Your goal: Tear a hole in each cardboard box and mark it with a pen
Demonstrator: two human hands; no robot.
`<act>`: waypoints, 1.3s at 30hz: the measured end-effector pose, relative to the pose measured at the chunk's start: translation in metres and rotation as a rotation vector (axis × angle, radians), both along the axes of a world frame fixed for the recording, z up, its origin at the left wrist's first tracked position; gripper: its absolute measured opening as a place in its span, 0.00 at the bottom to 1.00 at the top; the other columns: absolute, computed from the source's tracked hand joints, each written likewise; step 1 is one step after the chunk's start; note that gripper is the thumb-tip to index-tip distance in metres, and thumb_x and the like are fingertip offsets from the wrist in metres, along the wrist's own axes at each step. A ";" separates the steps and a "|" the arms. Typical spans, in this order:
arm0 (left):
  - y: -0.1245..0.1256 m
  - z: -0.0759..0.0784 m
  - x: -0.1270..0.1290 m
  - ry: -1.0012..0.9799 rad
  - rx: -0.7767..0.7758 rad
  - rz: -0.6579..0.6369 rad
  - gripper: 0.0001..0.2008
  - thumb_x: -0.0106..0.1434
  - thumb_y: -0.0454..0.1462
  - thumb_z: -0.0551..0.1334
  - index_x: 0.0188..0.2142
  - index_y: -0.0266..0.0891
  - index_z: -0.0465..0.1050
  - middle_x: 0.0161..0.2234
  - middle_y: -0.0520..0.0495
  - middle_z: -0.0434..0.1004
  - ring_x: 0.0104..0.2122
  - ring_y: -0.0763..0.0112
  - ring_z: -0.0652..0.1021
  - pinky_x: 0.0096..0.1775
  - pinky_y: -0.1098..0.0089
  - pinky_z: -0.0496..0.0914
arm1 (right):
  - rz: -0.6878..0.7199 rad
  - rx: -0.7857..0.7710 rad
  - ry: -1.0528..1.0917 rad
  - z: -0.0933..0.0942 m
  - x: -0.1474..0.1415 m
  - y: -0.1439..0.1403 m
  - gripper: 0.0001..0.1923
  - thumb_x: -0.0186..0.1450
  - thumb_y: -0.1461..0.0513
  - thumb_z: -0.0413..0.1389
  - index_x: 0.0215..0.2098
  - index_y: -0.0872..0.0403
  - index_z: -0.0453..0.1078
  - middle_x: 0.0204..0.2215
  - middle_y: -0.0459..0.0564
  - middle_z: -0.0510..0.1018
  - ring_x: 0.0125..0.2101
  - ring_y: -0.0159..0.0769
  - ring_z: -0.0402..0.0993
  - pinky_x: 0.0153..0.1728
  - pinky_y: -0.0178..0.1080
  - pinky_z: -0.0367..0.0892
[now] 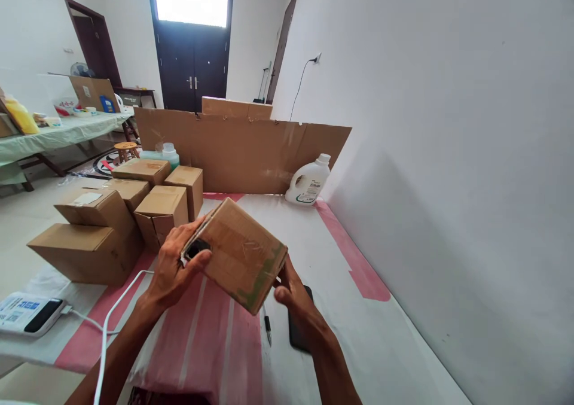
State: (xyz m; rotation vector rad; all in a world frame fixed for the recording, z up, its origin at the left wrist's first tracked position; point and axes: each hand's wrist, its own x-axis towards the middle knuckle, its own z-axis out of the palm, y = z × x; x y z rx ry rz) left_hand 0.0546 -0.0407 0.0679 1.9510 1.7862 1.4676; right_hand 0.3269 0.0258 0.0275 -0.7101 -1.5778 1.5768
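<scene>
A cardboard box (244, 252) with a green-stained lower corner is tilted above the table, between my hands. My left hand (177, 261) grips its left end, fingers over the far edge and thumb on the near side. Something small and black (197, 247) shows by that thumb; I cannot make out what it is. At the box's right end is my right hand (293, 291), closed around the edge with its fingers partly hidden behind. Beneath the box lie a pen (268, 330) and a black phone (299, 327), the phone partly covered by my right hand.
Several cardboard boxes (164, 207) are grouped on the left. A white jug (309, 180) stands before an upright cardboard panel (242, 154). A white power bank (29, 315) with a white cable (107, 315) lies at left. The wall (448, 183) borders the table on the right.
</scene>
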 end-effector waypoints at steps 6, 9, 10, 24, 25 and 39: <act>0.018 -0.016 -0.018 -0.186 -0.061 -0.015 0.39 0.69 0.64 0.55 0.62 0.39 0.76 0.61 0.40 0.78 0.61 0.45 0.75 0.63 0.55 0.65 | -0.020 0.058 -0.305 0.000 -0.017 0.000 0.70 0.41 0.53 0.80 0.73 0.42 0.46 0.64 0.53 0.68 0.55 0.49 0.72 0.58 0.52 0.69; 0.022 -0.029 -0.027 -0.276 -0.078 -0.013 0.40 0.69 0.65 0.53 0.63 0.39 0.75 0.61 0.39 0.78 0.62 0.45 0.75 0.63 0.56 0.65 | -0.148 0.118 -0.338 -0.010 -0.036 -0.005 0.63 0.43 0.53 0.78 0.69 0.45 0.50 0.60 0.52 0.69 0.54 0.49 0.72 0.57 0.53 0.71; 0.023 -0.033 -0.030 -0.312 -0.067 -0.008 0.41 0.69 0.66 0.52 0.64 0.38 0.73 0.62 0.38 0.77 0.62 0.45 0.74 0.64 0.55 0.65 | -0.217 0.169 -0.349 -0.015 -0.042 -0.007 0.61 0.43 0.53 0.78 0.68 0.45 0.52 0.60 0.53 0.68 0.55 0.51 0.70 0.57 0.55 0.70; 0.007 -0.030 -0.006 -0.460 -0.009 -0.051 0.29 0.73 0.54 0.58 0.66 0.42 0.62 0.64 0.39 0.72 0.64 0.51 0.71 0.65 0.55 0.62 | -0.462 0.114 -0.176 -0.034 -0.056 -0.029 0.40 0.49 0.50 0.73 0.55 0.48 0.63 0.53 0.54 0.78 0.51 0.51 0.78 0.52 0.54 0.76; 0.007 -0.029 -0.006 -0.473 -0.010 -0.046 0.30 0.72 0.55 0.58 0.66 0.42 0.62 0.63 0.39 0.72 0.62 0.51 0.72 0.64 0.54 0.63 | -0.484 0.128 -0.217 -0.035 -0.058 -0.039 0.38 0.51 0.50 0.73 0.53 0.47 0.63 0.52 0.53 0.79 0.49 0.50 0.79 0.51 0.53 0.77; -0.055 0.001 0.009 -0.459 -0.163 -0.379 0.36 0.62 0.48 0.66 0.68 0.49 0.60 0.67 0.43 0.66 0.63 0.44 0.71 0.63 0.50 0.66 | -0.582 0.414 -0.162 0.006 -0.025 -0.090 0.28 0.73 0.40 0.51 0.62 0.46 0.67 0.58 0.55 0.75 0.55 0.50 0.76 0.51 0.53 0.75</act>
